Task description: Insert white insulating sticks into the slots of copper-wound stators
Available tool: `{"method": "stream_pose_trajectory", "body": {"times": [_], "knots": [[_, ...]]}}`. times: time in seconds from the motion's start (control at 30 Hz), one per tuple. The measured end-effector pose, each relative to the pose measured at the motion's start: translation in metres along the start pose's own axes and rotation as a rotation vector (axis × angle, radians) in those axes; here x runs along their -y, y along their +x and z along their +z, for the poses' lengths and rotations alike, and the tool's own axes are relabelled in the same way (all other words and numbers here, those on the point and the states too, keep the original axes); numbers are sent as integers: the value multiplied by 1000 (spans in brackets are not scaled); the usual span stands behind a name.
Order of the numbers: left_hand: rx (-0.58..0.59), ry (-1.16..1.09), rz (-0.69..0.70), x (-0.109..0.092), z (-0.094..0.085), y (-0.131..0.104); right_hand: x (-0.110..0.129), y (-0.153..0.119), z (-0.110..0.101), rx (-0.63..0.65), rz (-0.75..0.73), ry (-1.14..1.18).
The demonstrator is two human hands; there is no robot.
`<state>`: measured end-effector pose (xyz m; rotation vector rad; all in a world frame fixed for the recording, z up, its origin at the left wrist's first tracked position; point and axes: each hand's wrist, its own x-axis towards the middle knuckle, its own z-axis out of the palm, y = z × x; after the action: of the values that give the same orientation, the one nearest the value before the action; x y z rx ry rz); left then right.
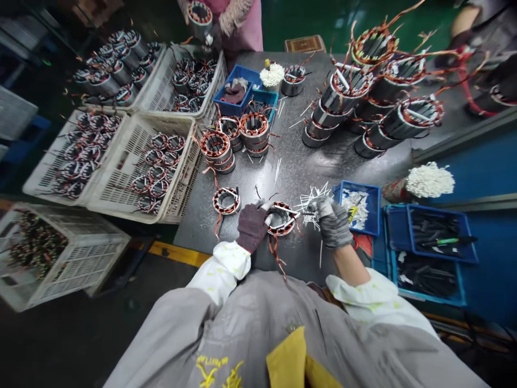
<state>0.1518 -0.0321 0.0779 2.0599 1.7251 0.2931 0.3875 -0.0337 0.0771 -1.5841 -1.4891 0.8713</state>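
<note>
The left hand (253,223), in a dark maroon glove, is closed on the rim of a wound ring (283,231), at the ring's nine o'clock. The right hand (334,223), in a grey glove, is at the ring's three o'clock, clear of it, its fingertips over a loose heap of white sticks (310,203); I cannot tell whether they pinch one. The hands are thus apart, the left touching the ring and the heap lying between ring and right hand. The ring sits on the dark table (299,161), open face up, so its bore axis points roughly upward; being round, it has no long axis across the tabletop. Its orange leads (275,249) trail toward six o'clock, toward the wearer's body. Farther out from the ring, a second ring (225,211) lies between nine and ten, a blue tray (378,207) at three beyond the right hand, and stacked wound cylinders (257,141) at eleven.
</note>
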Motion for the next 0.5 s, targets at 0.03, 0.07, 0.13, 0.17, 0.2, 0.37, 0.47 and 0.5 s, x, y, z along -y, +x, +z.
{"method": "stream_pose_trajectory", "body": {"times": [0.03, 0.07, 0.13, 0.17, 0.2, 0.37, 0.47, 0.5], "knots": [[24, 21, 68, -3, -6, 8, 6, 5, -2, 26, -13, -119], [57, 17, 114, -5, -12, 16, 14, 10, -2, 79, -32, -271], [102, -43, 144, -5, -23, 31, 31, 15, 4, 233, -64, -583], [100, -81, 139, -2, -28, 35, 40, 17, 8, 306, -70, -709], [72, -133, 122, 2, -32, 37, 48, 18, 13, 367, -72, -803], [-63, -534, -104, 31, -27, 23, 82, 35, 33, 562, -75, -1036], [124, -465, -319, 36, -7, 16, 88, 49, 52, 677, -77, -1074], [157, -438, -364, 36, -1, 14, 87, 52, 59, 691, -64, -1022]]}}
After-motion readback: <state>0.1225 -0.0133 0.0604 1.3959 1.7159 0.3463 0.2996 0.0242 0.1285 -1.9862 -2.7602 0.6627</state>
